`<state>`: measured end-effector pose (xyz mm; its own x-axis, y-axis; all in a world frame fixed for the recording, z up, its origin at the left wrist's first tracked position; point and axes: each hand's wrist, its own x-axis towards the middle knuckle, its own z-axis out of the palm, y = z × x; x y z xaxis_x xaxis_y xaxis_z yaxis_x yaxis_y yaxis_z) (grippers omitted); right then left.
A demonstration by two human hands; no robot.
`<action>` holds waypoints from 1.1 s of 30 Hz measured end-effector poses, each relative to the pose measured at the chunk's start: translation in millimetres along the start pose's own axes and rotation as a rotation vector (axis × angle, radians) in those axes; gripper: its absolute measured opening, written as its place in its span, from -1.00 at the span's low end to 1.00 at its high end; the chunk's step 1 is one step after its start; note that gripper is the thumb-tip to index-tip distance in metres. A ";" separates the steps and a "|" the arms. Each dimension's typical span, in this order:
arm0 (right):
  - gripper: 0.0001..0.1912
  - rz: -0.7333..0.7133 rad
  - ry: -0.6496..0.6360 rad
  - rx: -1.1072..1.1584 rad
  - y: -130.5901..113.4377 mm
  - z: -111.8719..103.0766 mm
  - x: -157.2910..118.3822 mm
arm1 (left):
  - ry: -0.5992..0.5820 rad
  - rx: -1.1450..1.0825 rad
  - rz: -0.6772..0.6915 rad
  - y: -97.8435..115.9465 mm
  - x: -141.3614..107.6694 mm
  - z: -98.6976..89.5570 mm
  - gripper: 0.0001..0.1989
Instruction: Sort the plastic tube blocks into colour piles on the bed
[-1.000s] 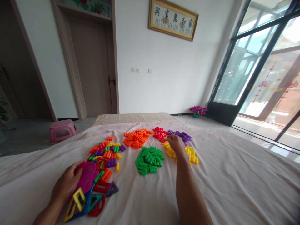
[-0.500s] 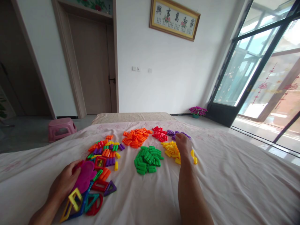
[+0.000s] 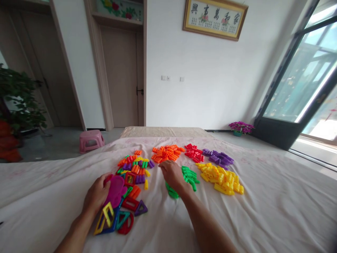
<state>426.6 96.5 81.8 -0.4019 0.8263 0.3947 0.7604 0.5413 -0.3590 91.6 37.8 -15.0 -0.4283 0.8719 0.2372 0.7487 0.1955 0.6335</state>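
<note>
The right hand hides part of the green block pile, fingers curled close together; I cannot tell whether they grip anything. Left of that pile, the left hand has its fingers closed on a magenta flower-shaped piece. Mixed-colour blocks also lie left of it, orange blocks behind, yellow blocks right.

Right grip shifted leftward, over green pieces
</note>
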 end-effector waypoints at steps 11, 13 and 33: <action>-0.64 -0.086 -0.166 -0.234 -47.6 47.0 -24.5 | 0.013 0.072 -0.039 9.6 -1.7 -5.7 -0.59; -0.72 -0.107 -0.180 -0.244 -46.9 50.7 -24.5 | 0.007 0.069 -0.037 9.1 -1.3 -5.4 -0.58; -0.73 0.710 0.144 -0.267 131.6 -98.6 -25.8 | -0.046 0.035 -0.055 -10.4 7.4 -0.9 -0.55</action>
<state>587.4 131.0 107.8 0.2846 0.9231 0.2588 0.9156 -0.1818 -0.3585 80.2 41.8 -19.2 -0.4464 0.8790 0.1677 0.7419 0.2587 0.6185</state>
